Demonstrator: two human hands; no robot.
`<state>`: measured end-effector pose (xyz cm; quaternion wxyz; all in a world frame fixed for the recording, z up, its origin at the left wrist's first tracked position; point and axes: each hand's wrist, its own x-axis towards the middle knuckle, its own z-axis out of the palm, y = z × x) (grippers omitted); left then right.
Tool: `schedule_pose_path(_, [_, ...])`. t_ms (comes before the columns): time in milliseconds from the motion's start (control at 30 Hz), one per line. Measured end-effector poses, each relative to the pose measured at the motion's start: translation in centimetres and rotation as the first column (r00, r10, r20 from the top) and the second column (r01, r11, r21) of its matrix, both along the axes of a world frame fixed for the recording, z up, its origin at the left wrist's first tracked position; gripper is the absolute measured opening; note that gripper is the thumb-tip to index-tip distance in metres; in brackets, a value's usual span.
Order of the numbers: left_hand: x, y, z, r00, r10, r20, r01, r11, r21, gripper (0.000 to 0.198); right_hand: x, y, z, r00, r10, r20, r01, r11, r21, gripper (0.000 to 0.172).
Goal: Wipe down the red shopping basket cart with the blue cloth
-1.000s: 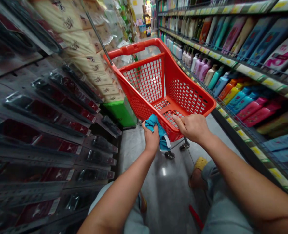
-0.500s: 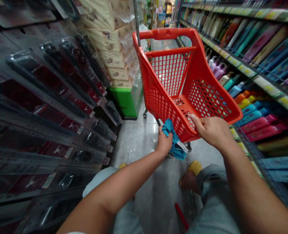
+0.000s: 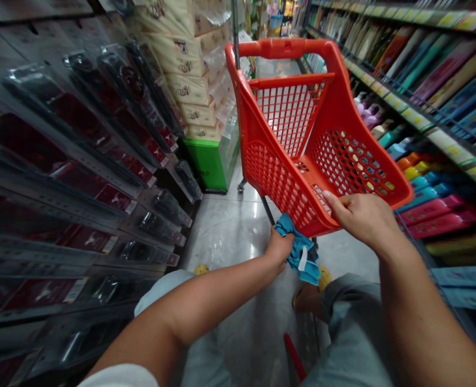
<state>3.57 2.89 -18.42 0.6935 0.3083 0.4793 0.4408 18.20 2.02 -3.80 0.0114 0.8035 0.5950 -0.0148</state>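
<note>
A red plastic shopping cart (image 3: 280,177) stands in the aisle in front of me, its basket mesh-sided and with nothing visible inside. My right hand (image 3: 362,220) is closed over the near rim of the basket, thumb pointing along it. Below the basket's near left corner, my left hand (image 3: 280,246) grips a crumpled blue cloth (image 3: 304,263) that has a white strip on it. The cloth hangs beside a dark metal leg (image 3: 267,209) of the cart. My left fingers are partly hidden by the cloth.
Packaged goods (image 3: 116,199) hang on the left rack. Stacked beige packs (image 3: 195,88) rest on a green box (image 3: 207,164). Bottles (image 3: 431,209) fill the right shelves. A red stick-like object (image 3: 294,355) lies between my feet on the grey tiled floor (image 3: 221,231).
My left hand with the blue cloth has moved down and slightly right, away from the basket's side. The cart appears slightly further right in view, my right hand still on its rim.
</note>
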Motion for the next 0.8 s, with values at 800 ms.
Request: schedule_pose_path(800, [0.1,6.2,5.0,0.984,0.036,-0.177,0.037,0.919,0.394,0.026,-0.8,-0.2,1.9,0.947,0.153,-0.281,-0.138,0.988,0.071,0.042])
